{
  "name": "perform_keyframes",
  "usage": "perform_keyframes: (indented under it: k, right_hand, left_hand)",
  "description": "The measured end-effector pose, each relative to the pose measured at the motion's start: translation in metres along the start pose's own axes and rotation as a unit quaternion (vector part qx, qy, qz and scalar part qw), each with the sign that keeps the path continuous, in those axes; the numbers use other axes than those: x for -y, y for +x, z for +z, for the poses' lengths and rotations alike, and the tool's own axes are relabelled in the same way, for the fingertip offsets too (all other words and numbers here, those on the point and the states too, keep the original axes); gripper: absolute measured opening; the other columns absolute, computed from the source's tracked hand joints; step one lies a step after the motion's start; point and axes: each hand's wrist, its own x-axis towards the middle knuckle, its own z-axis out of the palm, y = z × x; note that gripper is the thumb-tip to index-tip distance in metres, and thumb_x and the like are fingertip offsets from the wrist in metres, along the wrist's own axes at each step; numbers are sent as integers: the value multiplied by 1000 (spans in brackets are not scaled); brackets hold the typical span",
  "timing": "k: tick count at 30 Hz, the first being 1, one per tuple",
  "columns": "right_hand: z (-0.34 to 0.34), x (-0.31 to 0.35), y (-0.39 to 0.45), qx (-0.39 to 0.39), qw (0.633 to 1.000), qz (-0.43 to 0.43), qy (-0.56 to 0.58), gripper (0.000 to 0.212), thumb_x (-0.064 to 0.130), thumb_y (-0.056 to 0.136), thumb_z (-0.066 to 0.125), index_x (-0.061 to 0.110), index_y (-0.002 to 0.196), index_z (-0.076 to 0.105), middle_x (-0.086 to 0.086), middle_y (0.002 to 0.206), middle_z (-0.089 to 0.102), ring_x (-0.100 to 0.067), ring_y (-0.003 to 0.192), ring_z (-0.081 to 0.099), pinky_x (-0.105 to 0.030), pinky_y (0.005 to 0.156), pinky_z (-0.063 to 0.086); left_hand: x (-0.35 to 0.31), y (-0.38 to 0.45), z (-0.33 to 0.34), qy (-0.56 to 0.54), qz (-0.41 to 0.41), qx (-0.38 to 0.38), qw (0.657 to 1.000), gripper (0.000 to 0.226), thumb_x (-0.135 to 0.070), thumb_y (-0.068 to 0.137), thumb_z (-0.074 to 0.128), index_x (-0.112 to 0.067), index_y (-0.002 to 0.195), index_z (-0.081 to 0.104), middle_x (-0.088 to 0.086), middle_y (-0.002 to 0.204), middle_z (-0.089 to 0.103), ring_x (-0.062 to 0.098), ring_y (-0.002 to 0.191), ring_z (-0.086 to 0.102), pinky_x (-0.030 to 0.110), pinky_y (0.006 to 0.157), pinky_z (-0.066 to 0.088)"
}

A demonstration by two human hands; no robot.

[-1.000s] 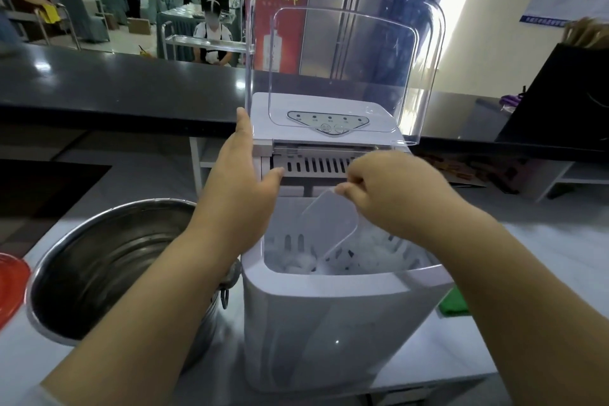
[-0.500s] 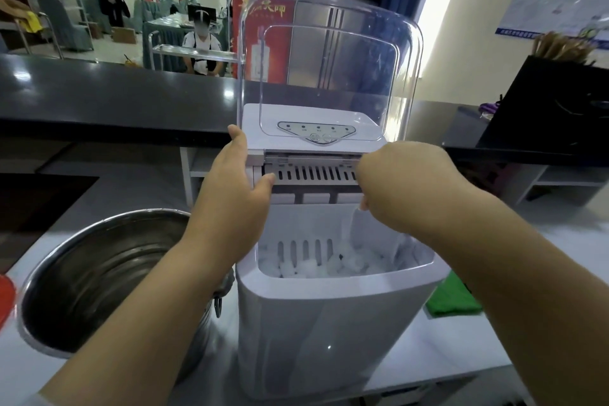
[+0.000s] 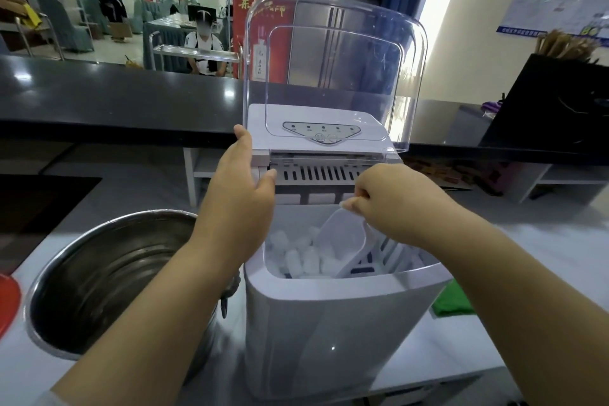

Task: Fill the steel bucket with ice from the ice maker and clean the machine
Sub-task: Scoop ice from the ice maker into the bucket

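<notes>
Right hand [image 3: 392, 204] is pinching the handle of a translucent plastic ice scoop [image 3: 342, 245], fingers curled round it; the scoop's bowl is dipping among the white ice pieces [image 3: 296, 257] in the open bin of the white plastic ice maker [image 3: 329, 333]. Left hand [image 3: 242, 194] is resting flat and relaxed against the machine's left top edge, fingers extended, thumb lying toward the slotted vent, gripping nothing. The clear domed plastic lid [image 3: 333, 76] is standing raised and upright above the grey control panel [image 3: 321, 132]. The round steel bucket [image 3: 99, 273] is sitting just left of the ice maker on the white tabletop [image 3: 461, 349], touching or nearly touching it; no ice is showing on its visible inner wall. A green cloth [image 3: 453, 303] is lying to the machine's right.
</notes>
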Motion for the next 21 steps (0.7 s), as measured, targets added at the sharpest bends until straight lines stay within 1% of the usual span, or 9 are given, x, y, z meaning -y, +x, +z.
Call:
perform_keyframes:
  k: [3, 6, 9, 11, 12, 14, 16, 18, 21]
  right_hand:
    - [-4, -5, -4, -60, 998, 5, 2, 33, 43, 95, 47, 15, 81, 56, -1, 73, 58, -20, 71, 57, -35, 68, 51]
    - [-8, -10, -5, -112, 993, 5, 19, 32, 44, 95, 46, 17, 79, 54, 0, 72, 56, -18, 69, 54, -31, 63, 45]
    - [-3, -10, -3, -70, 997, 10, 31, 31, 44, 95, 48, 18, 79, 55, 0, 74, 58, -18, 70, 56, -34, 66, 51]
    - [6, -9, 0, -31, 997, 15, 70, 32, 42, 95, 50, 15, 78, 57, -2, 74, 61, -17, 66, 55, -30, 60, 48]
    - [11, -8, 2, -20, 995, 19, 98, 35, 40, 95, 51, 11, 78, 57, -3, 72, 60, -17, 63, 53, -28, 56, 44]
    - [18, -8, 3, -8, 988, 28, 152, 37, 37, 95, 51, 6, 74, 55, -3, 66, 54, -16, 58, 47, -26, 52, 40]
    - [22, -6, 3, 2, 982, 39, 184, 37, 34, 96, 51, 9, 69, 52, 5, 63, 47, -12, 57, 44, -24, 51, 38]
    - [23, -5, 3, 3, 979, 45, 197, 36, 33, 97, 51, 6, 72, 56, 12, 61, 43, -9, 56, 44, -23, 49, 35]
    - [24, -7, 1, 2, 978, 42, 204, 40, 34, 96, 53, -3, 83, 61, 4, 61, 49, -15, 56, 46, -25, 50, 38]
  left_hand:
    - [0, -1, -1, -16, -3, -1, 1000, 62, -20, 99, 41, -23, 152, 9, -1, 154, 27, 15, 141, 27, 43, 112, 32]
    - [-2, -2, -1, -18, -7, -11, 1000, 60, -19, 99, 41, -23, 152, 12, -2, 154, 28, 14, 141, 26, 39, 114, 29]
    - [-6, -5, -2, -42, -7, -22, 999, 54, -17, 99, 40, -23, 148, 18, -7, 145, 37, 13, 129, 39, 42, 108, 38]
    - [-7, -5, -2, -52, -6, -31, 998, 50, -15, 99, 40, -24, 145, 21, -8, 137, 42, 10, 118, 45, 42, 103, 43]
    - [-7, -5, -2, -53, -7, -35, 998, 50, -15, 99, 39, -24, 145, 21, -5, 138, 43, 11, 118, 46, 42, 102, 44]
    - [-6, -5, -2, -50, -8, -40, 998, 49, -15, 99, 39, -25, 144, 22, 1, 141, 44, 14, 121, 47, 44, 101, 45]
    - [-5, -4, -2, -42, -4, -36, 998, 48, -16, 99, 38, -25, 144, 22, 1, 143, 43, 15, 123, 47, 45, 102, 45]
    - [-3, -4, -1, -31, -2, -30, 999, 49, -17, 100, 38, -23, 145, 22, 2, 148, 38, 18, 132, 41, 45, 105, 41]
    - [-1, -3, -1, -23, -4, -26, 999, 47, -17, 100, 37, -19, 146, 25, 1, 152, 33, 18, 138, 33, 45, 109, 37]
